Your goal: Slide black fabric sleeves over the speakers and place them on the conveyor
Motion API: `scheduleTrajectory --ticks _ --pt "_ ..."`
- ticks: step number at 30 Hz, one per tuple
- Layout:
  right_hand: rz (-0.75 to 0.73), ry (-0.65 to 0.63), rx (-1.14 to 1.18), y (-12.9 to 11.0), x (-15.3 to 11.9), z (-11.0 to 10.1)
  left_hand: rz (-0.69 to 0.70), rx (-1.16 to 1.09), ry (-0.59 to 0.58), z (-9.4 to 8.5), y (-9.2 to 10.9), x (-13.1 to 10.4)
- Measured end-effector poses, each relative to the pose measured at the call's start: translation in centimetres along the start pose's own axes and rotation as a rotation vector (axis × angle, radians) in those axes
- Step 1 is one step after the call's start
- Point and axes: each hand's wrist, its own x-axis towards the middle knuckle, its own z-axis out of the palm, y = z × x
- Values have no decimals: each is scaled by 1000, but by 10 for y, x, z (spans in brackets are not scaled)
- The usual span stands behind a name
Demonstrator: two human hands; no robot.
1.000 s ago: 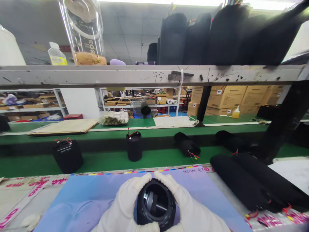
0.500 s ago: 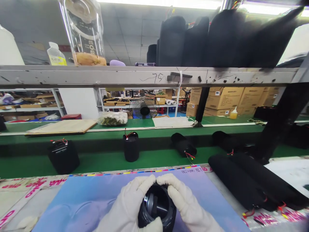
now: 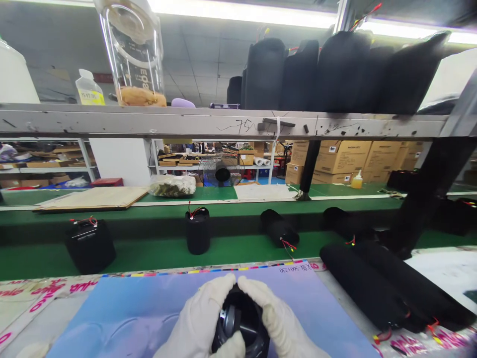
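At the near edge, a black hollow part [image 3: 249, 322] sits between 2 white-gloved hands above a blue and purple sheet [image 3: 141, 298], its open end toward the camera and a curved glossy piece [image 3: 231, 319] showing inside. The left hand [image 3: 199, 318] clasps its left side, fingers together up to the far rim, thumb hooked over the near rim; 1 second ago that thumb lies lower, along the near side. The right hand [image 3: 279, 318] clasps the right side with bent fingers; its thumb, visible 1 second ago, is now hidden. The 2 sets of fingertips nearly meet at the far rim, much as then.

To the right, 2 long black rolls [image 3: 365, 288] lie side by side. Beyond, on the green belt [image 3: 149, 253], an upright black cylinder [image 3: 198, 233] with red wires and a lying black cylinder [image 3: 279, 228] appear farther left in view than before. Above and beyond the belt, the pale shelf [image 3: 186, 122] appears slightly lower. Farthest back are a fan [image 3: 222, 173] and stacked cartons [image 3: 346, 156].
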Motion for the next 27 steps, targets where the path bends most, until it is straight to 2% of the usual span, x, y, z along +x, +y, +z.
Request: scheduleTrajectory --ticks 2,3,4,7,8,10,13,17,19,22,24,27 --pt "-141 2 -140 -7 1 0 -50 11 3 1 1 -2" --pt "-144 -4 -145 -9 3 0 -102 -8 -2 2 2 -2" --pt "-93 -14 -86 -11 5 2 -164 -48 -11 3 3 -1" --pt "188 -33 225 -13 10 7 -335 -159 -48 8 9 3" --pt "217 -33 250 -13 11 9 -374 -174 -65 9 11 5" --pt "153 -11 162 -13 11 10 -420 -170 -74 10 14 11" --pt "36 -2 23 -20 10 6 -426 -170 -56 7 15 18" --pt "129 -193 10 -35 10 -4 -395 -192 -57 0 10 17" --pt "129 -244 -15 -39 9 -5 -274 -213 -85 -3 6 13" --pt "16 -229 -72 -36 7 -3 -104 -216 -133 -6 0 8" --pt "-46 -193 -86 -29 5 -1 -145 -207 -159 -6 -1 8" --pt "4 -128 -75 -18 5 0 -310 -205 -189 -5 4 14"
